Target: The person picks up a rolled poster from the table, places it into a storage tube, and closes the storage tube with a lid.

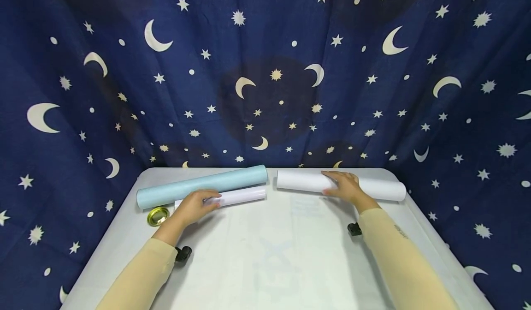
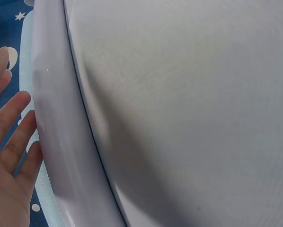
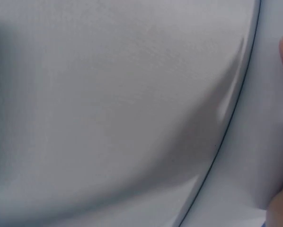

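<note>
In the head view, my left hand (image 1: 198, 206) is at the slim glossy white roll (image 1: 242, 197), its thumb and fingers spread. The left wrist view shows the fingers (image 2: 21, 130) loosely extended along the far edge of this roll. Behind it lies a longer pale blue roll (image 1: 199, 185), slightly slanted. To the right, my right hand (image 1: 346, 188) holds a thicker matte white roll (image 1: 381, 189) near its middle, fingers over the top and thumb on the near side. In the right wrist view, only parts of that hand show at the right edge.
A round gold-rimmed item (image 1: 158, 216) lies left of my left hand. All of this is on a white-covered table (image 1: 269, 254). A dark blue curtain (image 1: 274, 70) with moons and stars hangs behind and along both sides. Small black devices (image 1: 183, 254) sit at both wrists.
</note>
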Tool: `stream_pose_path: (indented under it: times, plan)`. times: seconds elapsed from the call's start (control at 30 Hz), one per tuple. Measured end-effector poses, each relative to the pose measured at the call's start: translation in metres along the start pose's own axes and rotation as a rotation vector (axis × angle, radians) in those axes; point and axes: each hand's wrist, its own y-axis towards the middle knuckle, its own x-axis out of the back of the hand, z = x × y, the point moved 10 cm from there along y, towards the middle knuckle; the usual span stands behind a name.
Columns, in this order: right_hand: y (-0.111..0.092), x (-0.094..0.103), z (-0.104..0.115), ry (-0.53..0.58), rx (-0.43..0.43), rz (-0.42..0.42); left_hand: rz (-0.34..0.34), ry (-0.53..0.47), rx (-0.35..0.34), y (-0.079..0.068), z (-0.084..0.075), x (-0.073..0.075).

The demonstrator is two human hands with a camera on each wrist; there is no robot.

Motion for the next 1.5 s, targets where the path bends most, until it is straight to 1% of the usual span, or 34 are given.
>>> stream_pose_path:
  times: [0.2,0.4,0.7,0.87,0.93,1.03,1.17,1.3,1.5]
  plan:
    - [0.003,-0.003,-0.003,0.011,-0.042,0.016,-0.003,-0.006,-0.013,-0.001,0.0,-0.001]
    - [0.004,-0.004,-0.008,0.011,-0.073,0.022,-0.011,0.0,-0.009,0.0,-0.001,-0.001]
    - [0.004,-0.002,-0.007,0.024,-0.078,0.005,0.002,0.063,-0.007,0.006,0.0,-0.006]
    - [0.005,-0.004,-0.009,0.034,-0.083,0.007,-0.001,0.101,-0.038,0.007,-0.003,-0.009]
    - [0.005,-0.003,-0.009,0.031,-0.08,0.01,0.001,0.104,-0.039,0.006,-0.004,-0.009]
    - [0.004,-0.001,-0.007,0.032,-0.065,0.003,0.013,0.098,-0.023,0.004,-0.004,-0.01]
    - [0.0,0.001,-0.004,0.034,-0.038,0.007,0.046,0.084,0.026,0.003,0.001,-0.014]
    - [-0.003,0.002,-0.001,0.026,-0.016,0.03,0.074,0.071,0.061,0.002,0.006,-0.018]
    - [-0.003,0.008,0.007,0.05,-0.008,0.05,0.079,0.065,0.067,0.002,0.008,-0.017]
